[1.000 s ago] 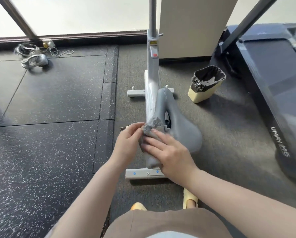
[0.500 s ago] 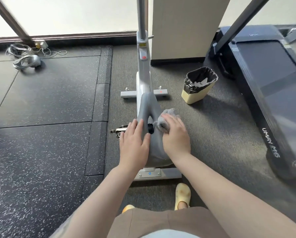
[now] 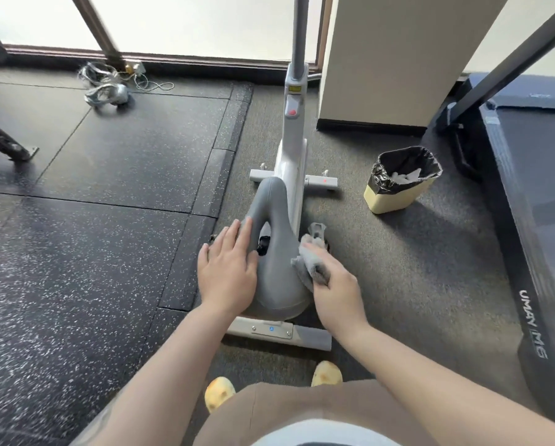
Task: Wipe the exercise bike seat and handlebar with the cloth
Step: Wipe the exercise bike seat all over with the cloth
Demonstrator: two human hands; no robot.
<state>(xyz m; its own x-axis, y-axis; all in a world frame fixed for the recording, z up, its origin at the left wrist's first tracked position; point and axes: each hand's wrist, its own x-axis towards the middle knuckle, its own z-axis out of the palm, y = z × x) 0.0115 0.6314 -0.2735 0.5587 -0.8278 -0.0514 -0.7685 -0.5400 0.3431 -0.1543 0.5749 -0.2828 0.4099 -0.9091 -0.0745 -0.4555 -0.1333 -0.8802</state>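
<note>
The left hand point(image 3: 227, 272) is laid flat, fingers spread, on the left flank of the grey seat point(image 3: 277, 268). Against the seat's right edge, a crumpled grey cloth point(image 3: 311, 262) is gripped in the closed right hand point(image 3: 335, 291). A lined bin point(image 3: 401, 178) is seen further right.
</note>
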